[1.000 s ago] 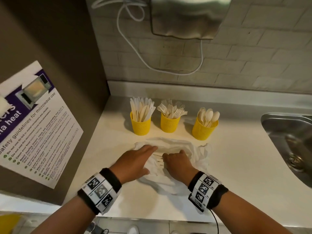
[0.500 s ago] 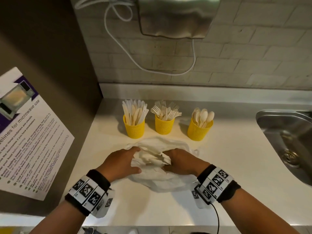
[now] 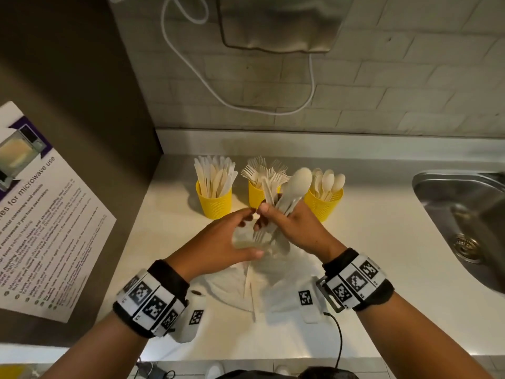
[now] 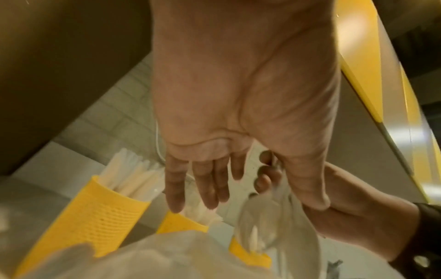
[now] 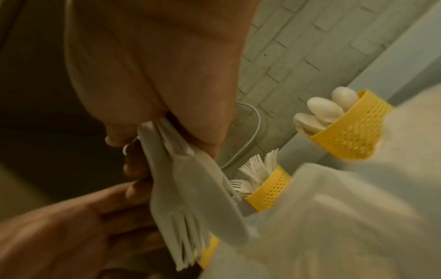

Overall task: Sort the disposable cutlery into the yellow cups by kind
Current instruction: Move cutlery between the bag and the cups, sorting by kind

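Note:
My right hand (image 3: 269, 218) grips a mixed bundle of white cutlery (image 3: 284, 203) above the counter, with a spoon bowl pointing up and fork tines (image 5: 183, 236) pointing down. My left hand (image 3: 237, 231) is held open beside the bundle, fingers (image 4: 203, 185) straight, holding nothing. Behind the hands stand three yellow cups: the knife cup (image 3: 214, 201) on the left, the fork cup (image 3: 255, 194) in the middle, partly hidden by the bundle, and the spoon cup (image 3: 325, 205) on the right. A crumpled white bag (image 3: 276, 285) lies under the hands with a thin white piece on it.
A steel sink (image 3: 464, 220) is set into the counter at the right. A dark side panel with a microwave notice (image 3: 46, 214) closes the left. The tiled wall behind carries a metal dispenser (image 3: 278, 23) and a white cable (image 3: 218, 97).
Both hands have come up off the white bag. My right hand has lifted a bundle of cutlery out of it, and my left hand has let go of the bag and opened.

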### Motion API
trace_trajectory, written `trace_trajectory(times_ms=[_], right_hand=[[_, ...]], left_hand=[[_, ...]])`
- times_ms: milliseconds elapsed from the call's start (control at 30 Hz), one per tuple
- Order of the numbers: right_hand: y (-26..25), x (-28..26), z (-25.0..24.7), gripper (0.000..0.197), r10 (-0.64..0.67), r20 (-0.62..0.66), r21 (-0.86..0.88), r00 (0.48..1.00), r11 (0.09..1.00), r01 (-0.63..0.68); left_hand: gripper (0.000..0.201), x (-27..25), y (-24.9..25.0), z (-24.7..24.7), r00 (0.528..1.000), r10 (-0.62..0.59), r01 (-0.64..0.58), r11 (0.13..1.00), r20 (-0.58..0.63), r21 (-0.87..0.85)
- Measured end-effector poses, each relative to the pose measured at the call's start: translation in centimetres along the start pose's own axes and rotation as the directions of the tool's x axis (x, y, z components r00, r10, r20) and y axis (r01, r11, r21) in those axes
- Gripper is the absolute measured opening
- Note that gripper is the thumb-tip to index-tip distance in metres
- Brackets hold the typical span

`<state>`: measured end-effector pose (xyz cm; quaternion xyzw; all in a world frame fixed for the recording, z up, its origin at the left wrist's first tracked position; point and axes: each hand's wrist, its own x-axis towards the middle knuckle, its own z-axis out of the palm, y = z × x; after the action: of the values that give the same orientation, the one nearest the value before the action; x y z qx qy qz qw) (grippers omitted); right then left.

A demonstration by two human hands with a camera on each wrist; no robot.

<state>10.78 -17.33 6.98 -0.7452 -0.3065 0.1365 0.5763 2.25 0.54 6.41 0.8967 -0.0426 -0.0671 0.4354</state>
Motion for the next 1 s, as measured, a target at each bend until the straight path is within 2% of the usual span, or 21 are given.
trace_trajectory(times_ms=[67, 200, 300, 367, 500, 600, 667, 767, 833, 900, 1000], right_hand=[[-1.1, 0.2, 0.1, 0.029, -0.029, -0.012, 0.1, 1.0, 0.995, 0.03], [-1.2, 0.8, 1.0, 0.025, 0.091, -0.149, 0.275, 0.985, 0.96, -0.047], [0.1, 1.0, 1.1, 0.036, 0.191, -0.213, 0.229, 0.958, 0.963, -0.141], [1.0, 0.9, 1.2, 0.039, 0.245, -0.184, 0.149, 0.952, 0.964, -0.22], [1.6, 0.3, 1.5, 0.051, 0.27, -0.064, 0.148, 0.961, 0.955, -0.258], [1.9, 0.0, 1.4, 0.053, 0.307, 0.01, 0.111, 0.952, 0.945, -0.306], [1.9, -0.3, 1.3, 0.047, 0.352, 0.056, 0.097, 0.934, 0.929, -0.356], [1.7, -0.7, 1.6, 0.044, 0.403, 0.045, 0.056, 0.914, 0.913, -0.405], [2.0, -0.8, 1.8, 0.053, 0.395, 0.009, 0.098, 0.919, 0.914, -0.394], [2.6, -0.9, 1.9, 0.058, 0.379, -0.106, 0.156, 0.919, 0.919, -0.361], [2.9, -1.7, 1.0, 0.037, 0.299, -0.361, 0.013, 0.883, 0.949, -0.316]], left_hand=[[0.073, 1.0, 1.3, 0.8, 0.999, 0.031, -0.029, 0.985, 0.009, -0.168], [0.074, 3.0, 1.9, 2.3, 0.999, -0.049, 0.048, 0.905, 0.009, -0.422], [0.08, 3.3, 1.5, 2.8, 0.992, -0.1, 0.128, 0.833, 0.081, -0.539], [0.065, 3.1, 1.4, 3.2, 0.988, -0.113, 0.154, 0.814, 0.106, -0.56], [0.035, 2.6, 1.9, 3.9, 0.971, -0.149, 0.231, 0.766, 0.184, -0.6], [0.033, 2.3, 2.1, 4.3, 0.954, -0.203, 0.297, 0.72, 0.219, -0.627], [0.036, 2.3, 1.9, 4.7, 0.958, -0.198, 0.285, 0.72, 0.206, -0.633], [0.039, 2.1, 1.5, 5.2, 0.968, -0.177, 0.249, 0.727, 0.177, -0.64], [0.03, 2.0, 1.2, 5.5, 0.968, -0.184, 0.25, 0.714, 0.168, -0.654], [0.024, 1.8, 0.7, 5.5, 0.969, -0.199, 0.246, 0.682, 0.149, -0.689], [0.022, 1.8, 0.0, 5.1, 0.961, -0.248, 0.253, 0.612, 0.121, -0.749]])
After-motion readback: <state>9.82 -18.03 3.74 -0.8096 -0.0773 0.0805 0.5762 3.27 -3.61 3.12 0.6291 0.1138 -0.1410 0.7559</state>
